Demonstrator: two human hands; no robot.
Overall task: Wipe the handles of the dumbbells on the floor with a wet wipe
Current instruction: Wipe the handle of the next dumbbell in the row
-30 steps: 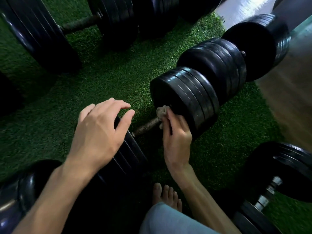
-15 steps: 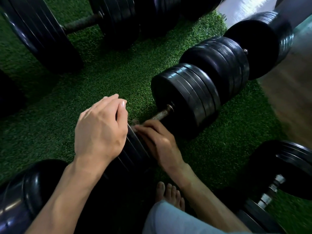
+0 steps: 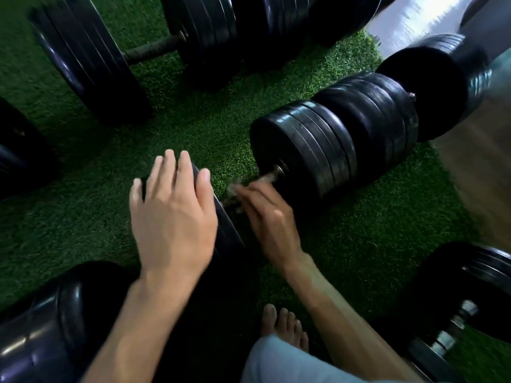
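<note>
While our left hand [image 3: 172,217] rests flat, fingers straight, on the near plate [image 3: 221,217], our right hand [image 3: 269,217] pinches the soft wipe [image 3: 231,189] round the stiff handle [image 3: 266,178] of this dumbbell, judged too heavy to shift on the floor [image 3: 110,189].

Both forearms are bare from the wrist up, with no sleeve, watch, band or ring showing on the left hand [image 3: 172,225] or the right hand [image 3: 269,222]. The fingers [image 3: 168,172] have short, plain nails. At the bottom edge a knee in pale grey-blue trousers [image 3: 279,360] shows, and beside it a bare foot [image 3: 284,324] without shoe or sock.
</note>
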